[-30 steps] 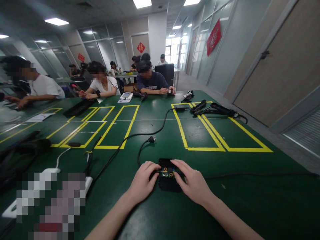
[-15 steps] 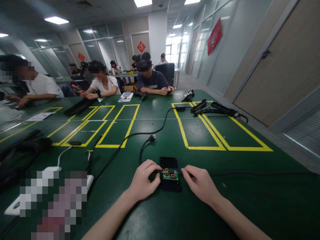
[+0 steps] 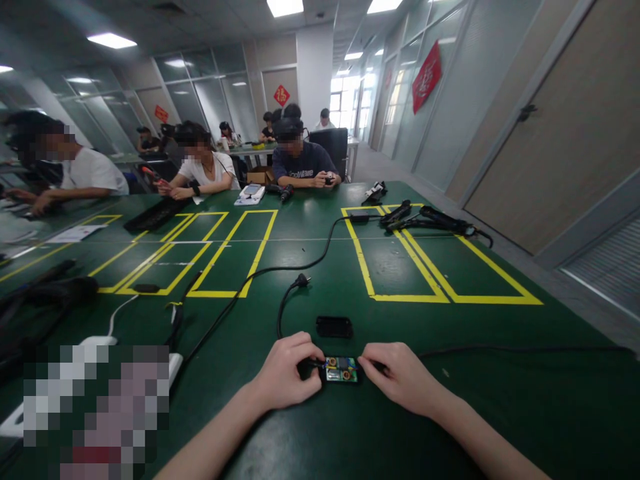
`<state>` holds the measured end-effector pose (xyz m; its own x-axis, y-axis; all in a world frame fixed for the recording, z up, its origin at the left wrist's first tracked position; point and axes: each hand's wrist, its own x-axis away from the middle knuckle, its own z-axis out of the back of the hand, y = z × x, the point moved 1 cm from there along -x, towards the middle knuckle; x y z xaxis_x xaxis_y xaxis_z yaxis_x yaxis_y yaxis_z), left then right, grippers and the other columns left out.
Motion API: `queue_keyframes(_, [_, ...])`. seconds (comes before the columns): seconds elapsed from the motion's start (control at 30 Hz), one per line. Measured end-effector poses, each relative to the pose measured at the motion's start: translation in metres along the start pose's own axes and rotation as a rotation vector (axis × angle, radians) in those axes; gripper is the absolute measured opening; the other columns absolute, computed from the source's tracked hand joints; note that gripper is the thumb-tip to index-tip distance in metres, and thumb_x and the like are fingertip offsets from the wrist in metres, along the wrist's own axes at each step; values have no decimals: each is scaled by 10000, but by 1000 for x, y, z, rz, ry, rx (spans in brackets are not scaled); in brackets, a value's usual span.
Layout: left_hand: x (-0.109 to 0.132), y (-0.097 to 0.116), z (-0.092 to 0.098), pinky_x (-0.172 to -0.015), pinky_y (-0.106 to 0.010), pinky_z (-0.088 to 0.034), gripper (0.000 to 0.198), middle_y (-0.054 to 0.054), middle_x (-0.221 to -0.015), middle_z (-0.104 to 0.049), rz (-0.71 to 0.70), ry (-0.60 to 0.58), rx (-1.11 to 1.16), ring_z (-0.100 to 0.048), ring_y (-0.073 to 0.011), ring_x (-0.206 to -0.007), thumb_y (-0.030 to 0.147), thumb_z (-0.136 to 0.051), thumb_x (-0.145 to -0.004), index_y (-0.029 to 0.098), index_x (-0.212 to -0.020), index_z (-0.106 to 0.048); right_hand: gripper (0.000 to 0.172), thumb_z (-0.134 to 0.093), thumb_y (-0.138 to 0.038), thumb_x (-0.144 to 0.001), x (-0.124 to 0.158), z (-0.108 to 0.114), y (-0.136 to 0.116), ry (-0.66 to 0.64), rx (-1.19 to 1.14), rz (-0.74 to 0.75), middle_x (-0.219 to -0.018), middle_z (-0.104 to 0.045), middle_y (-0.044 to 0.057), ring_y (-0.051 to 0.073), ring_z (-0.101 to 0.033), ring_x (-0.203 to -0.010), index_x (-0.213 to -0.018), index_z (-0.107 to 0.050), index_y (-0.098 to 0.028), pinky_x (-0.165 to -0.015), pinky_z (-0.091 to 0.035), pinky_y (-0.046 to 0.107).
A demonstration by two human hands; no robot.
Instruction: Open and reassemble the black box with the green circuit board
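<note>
A small green circuit board with two copper coils lies in a black case half, low in the middle of the view. At its left end, my left hand pinches the black cable where it meets the board. On the opposite side, the fingers of my right hand are closed around the other cable at the board's right end. Just beyond the board rests a separate black case half, touched by neither hand. A black plug on a short cable lies farther off.
On the green table, yellow tape rectangles lie ahead. A long black cable crosses the middle. Folded black stands lie at far right, a white power strip at left. Several people sit across the table, one in a dark shirt.
Both hands and the board have moved slightly nearer to me. The board now sits in the near case half, and a gap separates it from the far half.
</note>
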<state>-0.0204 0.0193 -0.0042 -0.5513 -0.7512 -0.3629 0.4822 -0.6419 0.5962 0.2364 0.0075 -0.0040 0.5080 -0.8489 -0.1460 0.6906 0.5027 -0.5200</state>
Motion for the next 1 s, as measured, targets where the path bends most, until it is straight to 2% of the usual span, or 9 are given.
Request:
queue_keyframes(0.27, [-1,1,1,-632,-247,-446,167,-7,-756,-621,21,-24,27,-578,-154,-676,120,-591,-695,200,-822,-665,311,-452,-191,-987,1,-1,-4,37,19,70,-733,-680,31,164,-635,-650,-739,-640,-209,-590,-438,273])
queue_keyframes(0.67, [2,0,-2,-599,-219,-410,172,17,-721,-601,-13,-45,27,-547,-128,-623,90,-604,-691,195,-818,-650,249,-539,-157,-924,-1,-2,-4,16,9,-17,-674,-612,-4,138,-569,-585,-681,-558,-209,-556,-368,260])
queue_keyframes(0.87, [0,-1,0,-595,-223,-395,149,8,-725,-611,-30,-22,39,-555,-129,-624,115,-592,-720,193,-828,-660,327,-453,-202,-1032,2,-3,-2,13,1,17,-741,-680,34,155,-626,-650,-771,-649,-194,-602,-424,266])
queue_keyframes(1.0, [-1,0,2,-593,-226,-395,129,2,-729,-620,-32,-9,31,-566,-131,-629,133,-587,-747,190,-831,-667,354,-437,-212,-1047,2,-3,-2,15,15,32,-740,-692,42,157,-638,-656,-777,-664,-186,-610,-434,271])
